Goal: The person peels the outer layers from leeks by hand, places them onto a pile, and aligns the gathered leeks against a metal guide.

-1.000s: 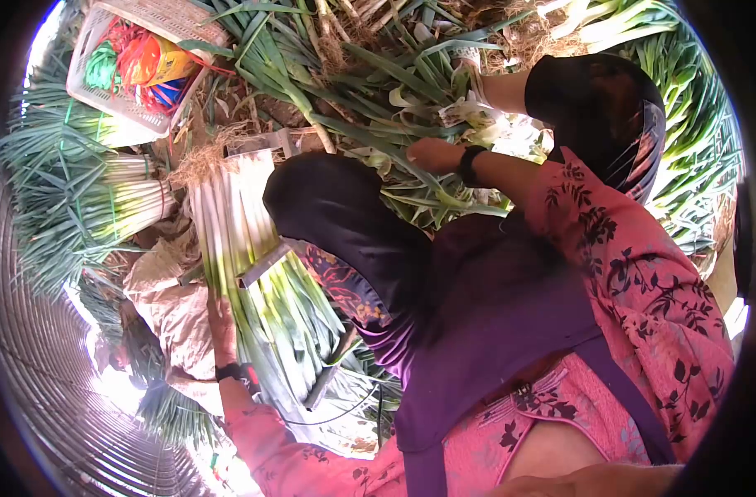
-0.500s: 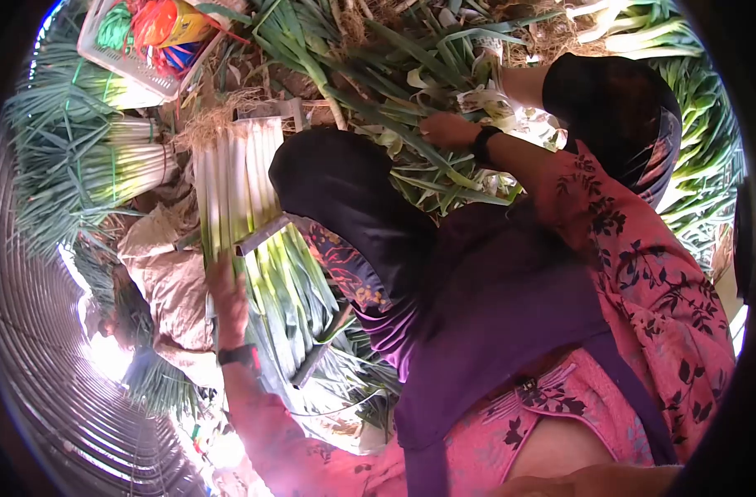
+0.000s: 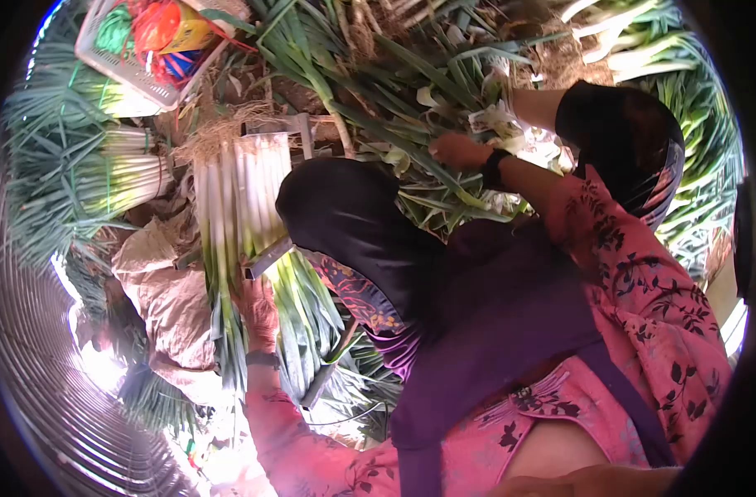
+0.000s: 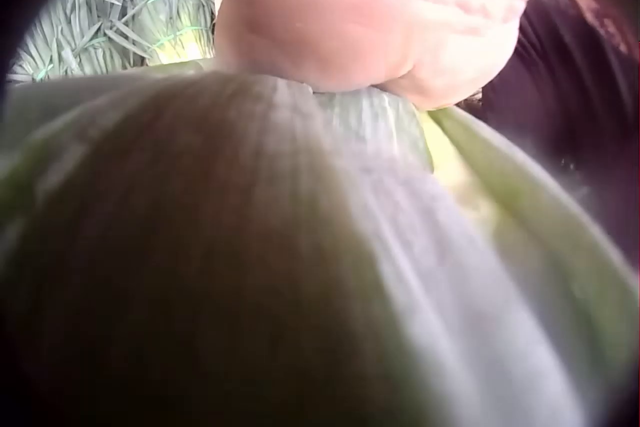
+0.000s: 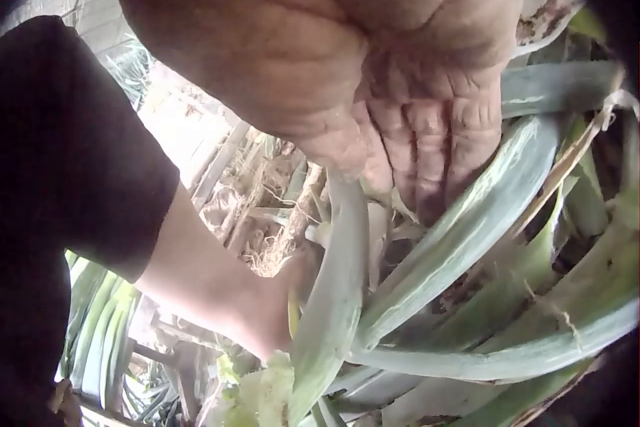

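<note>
Several leeks [image 3: 220, 190] lie side by side in a metal frame [image 3: 268, 258], roots at the far end and green leaves towards the body. My left hand [image 3: 259, 313] lies on their leaves just below the frame's short bar, fingers pointing towards the roots. In the left wrist view, the palm [image 4: 370, 22] touches broad leek leaves [image 4: 200, 237], and the fingers are hidden. My right hand [image 3: 462, 151] hangs low over loose leek leaves [image 5: 460, 237]. Its fingers [image 5: 430, 137] bend downwards, with one leaf right at the thumb tip; I cannot tell whether they pinch it.
Tied leek bundles [image 3: 129, 178] lie on the left beside a crumpled sack [image 3: 166, 290]. Behind them stands a plastic basket [image 3: 117, 73] with coloured ribbon [image 3: 158, 29]. Piled leeks [image 3: 693, 132] fill the right side. A bent knee [image 3: 345, 199] leans close to the frame.
My left hand has moved right, from the outer edge of the leeks onto their leaves. The right hand stays over the loose leaves. The head view has shifted slightly.
</note>
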Tool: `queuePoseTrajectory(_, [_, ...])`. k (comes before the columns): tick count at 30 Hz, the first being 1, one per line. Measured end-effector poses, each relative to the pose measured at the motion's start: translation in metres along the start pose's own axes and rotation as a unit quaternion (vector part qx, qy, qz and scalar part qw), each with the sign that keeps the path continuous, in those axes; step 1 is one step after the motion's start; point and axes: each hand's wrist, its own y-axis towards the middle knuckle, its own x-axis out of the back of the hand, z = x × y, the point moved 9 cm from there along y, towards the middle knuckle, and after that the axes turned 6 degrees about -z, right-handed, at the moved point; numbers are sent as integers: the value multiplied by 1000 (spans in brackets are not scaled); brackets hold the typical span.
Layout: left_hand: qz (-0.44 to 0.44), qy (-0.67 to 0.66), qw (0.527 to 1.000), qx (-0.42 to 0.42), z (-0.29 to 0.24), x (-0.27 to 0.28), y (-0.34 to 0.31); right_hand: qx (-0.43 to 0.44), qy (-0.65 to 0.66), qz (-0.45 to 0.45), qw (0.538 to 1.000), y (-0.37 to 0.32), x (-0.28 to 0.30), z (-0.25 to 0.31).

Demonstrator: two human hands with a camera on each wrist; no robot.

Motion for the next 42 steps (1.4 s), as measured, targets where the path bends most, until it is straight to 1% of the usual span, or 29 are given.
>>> queuePoseTrajectory(2, [-3,13,1000,2,0,4,0,-13,-2,49,999,8,-10,8])
queuePoseTrajectory(3, [7,26,1000,-9,-2,3,-2,2,12,32,999,10,-7,16])
queuePoseTrajectory(5, [-84,-105,991,21,33,-11,-19,46,40,-10,998,17,-9,21])
queuePoseTrajectory(6, [-67,-185,980,3,11,18,-7,76,47,-36,995,22,-7,11])
queuePoseTrajectory(8, [5,-362,930,58,31,12,0,56,170,-99,979,3,40,28])
queuePoseTrajectory(9, [30,-330,943,18,37,22,4,11,111,-90,990,12,47,29])
queuePoseTrajectory(11, [55,-271,955,103,20,83,28,-31,51,-82,995,14,59,27])
queuePoseTrajectory(13, [-20,-301,929,215,4,140,53,19,46,-310,949,2,107,35])
queuePoseTrajectory(15, [-88,-347,920,158,-53,193,91,-22,3,-295,955,1,120,30])
queuePoseTrajectory(17, [-91,-483,861,132,-102,211,132,10,-144,-370,918,-17,137,37])
queuePoseTrajectory(18, [-87,-517,845,105,-131,227,153,-64,-120,-218,967,-2,87,-2])
queuePoseTrajectory(19, [-85,-550,827,77,-157,240,174,-135,-92,-60,985,0,31,-35])
queuePoseTrajectory(21, [-134,-611,780,38,-181,254,214,-23,-106,73,991,-26,-27,-14])
queuePoseTrajectory(22, [-136,-614,777,38,-190,255,232,9,-59,168,984,-37,-47,2])
queuePoseTrajectory(23, [-154,-645,748,25,-197,258,249,40,-10,262,964,-47,-61,18])
queuePoseTrajectory(24, [-172,-674,719,14,-199,258,258,39,-12,265,963,-38,-65,19])
queuePoseTrajectory(25, [-170,-676,717,19,-198,255,265,190,-79,277,939,-31,-68,42])
queuePoseTrajectory(26, [-167,-693,700,35,-195,244,272,332,-143,278,890,-30,-75,58])
queuePoseTrajectory(27, [-165,-711,682,50,-193,230,278,129,150,199,960,7,-42,43])
queuePoseTrajectory(28, [-170,-721,668,71,-188,215,281,-94,422,89,898,33,-6,12])
queuePoseTrajectory(30, [-133,-723,669,109,-183,195,281,-87,397,-154,901,82,87,4])
queuePoseTrajectory(31, [-98,-715,677,147,-178,184,278,-95,401,-224,883,114,95,-28])
queuePoseTrajectory(33, [-95,-744,649,130,-173,187,284,-104,214,-387,891,145,166,-37])
queuePoseTrajectory(35, [-88,-731,671,84,-173,191,285,-125,122,-457,872,185,191,-66])
queuePoseTrajectory(37, [-77,-723,680,91,-165,187,283,-201,57,-454,866,217,200,-94])
queuePoseTrajectory(38, [-51,-726,679,96,-165,183,281,-242,67,-388,887,237,195,-112])
queuePoseTrajectory(39, [-22,-728,677,105,-164,180,281,-316,133,-359,868,247,189,-125])
queuePoseTrajectory(41, [-2,-742,659,122,-158,178,280,-395,120,-391,823,255,194,-133])
queuePoseTrajectory(42, [4,-748,651,133,-155,176,280,-403,214,-308,835,272,184,-144])
